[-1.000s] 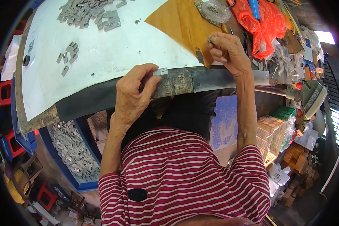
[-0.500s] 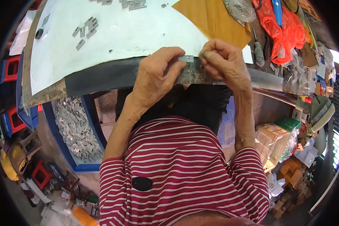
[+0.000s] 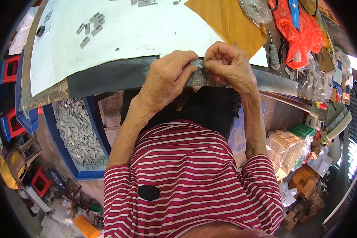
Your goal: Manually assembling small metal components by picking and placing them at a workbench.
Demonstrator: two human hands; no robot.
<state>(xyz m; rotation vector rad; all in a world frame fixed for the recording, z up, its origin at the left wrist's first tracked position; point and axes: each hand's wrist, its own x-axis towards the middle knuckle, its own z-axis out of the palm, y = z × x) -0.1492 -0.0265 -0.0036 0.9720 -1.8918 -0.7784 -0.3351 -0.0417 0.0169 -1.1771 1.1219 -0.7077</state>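
Note:
Between the thumb and fingers of my left hand [image 3: 162, 79] is a small flat grey metal piece [image 3: 196, 63], held over the table's front edge. My right hand [image 3: 232, 67] is closed in a pinch at the right end of that piece, its fingertips touching or nearly touching it. Whatever the right fingertips hold is too small or too hidden to name. Similar grey pieces [image 3: 96, 27] lie loose on the white sheet [image 3: 135, 31], up and left of my hands. A few tiny parts [image 3: 176, 2] rest near its far edge.
A black strip [image 3: 111, 77] runs along the table's front edge. Below left stands a blue bin [image 3: 92, 174] full of grey pieces. At the right lie a brown sheet [image 3: 230, 23], a clear bag of small parts [image 3: 256, 11], a red plastic bag [image 3: 305, 43] and a wrapped-handle tool [image 3: 273, 57].
My right hand has moved left, from a short gap away to the right end of the grey piece. The left hand keeps its hold, with the piece slightly tilted.

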